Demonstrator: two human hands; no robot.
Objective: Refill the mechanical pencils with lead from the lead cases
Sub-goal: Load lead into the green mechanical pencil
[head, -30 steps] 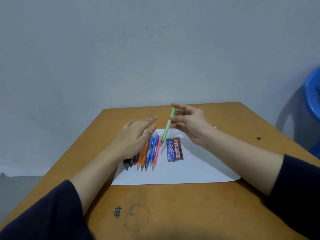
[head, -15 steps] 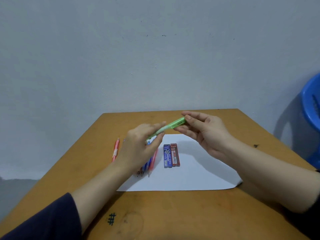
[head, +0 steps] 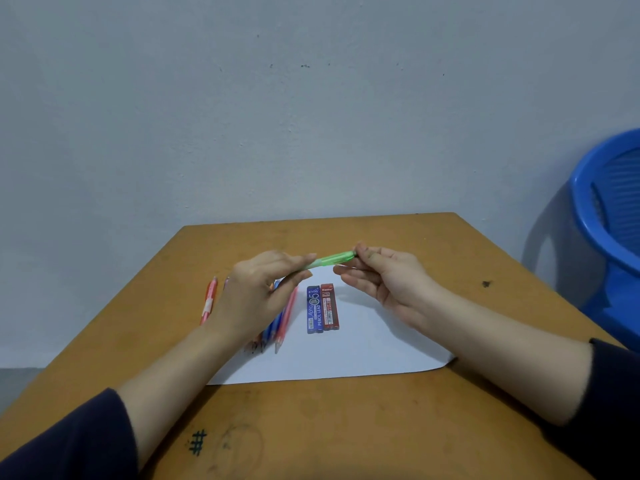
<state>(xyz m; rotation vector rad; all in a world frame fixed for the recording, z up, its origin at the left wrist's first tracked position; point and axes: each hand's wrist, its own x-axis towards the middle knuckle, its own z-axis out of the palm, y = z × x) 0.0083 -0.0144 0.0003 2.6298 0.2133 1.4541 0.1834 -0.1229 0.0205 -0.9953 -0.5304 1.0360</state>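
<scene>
Green pencil tipped level; left hand lifted, now gripping it.

There is one green mechanical pencil. One blue lead case and one red lead case make two cases. One orange pencil is at the far left. The row of pencils is partly hidden, so I cannot count it. There is one sheet of paper.

Pencil row mostly behind the left hand (blue chair partly off-frame)

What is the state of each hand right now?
Left hand: holds one end of the green pencil.
Right hand: pinches the pencil's other end.
</scene>
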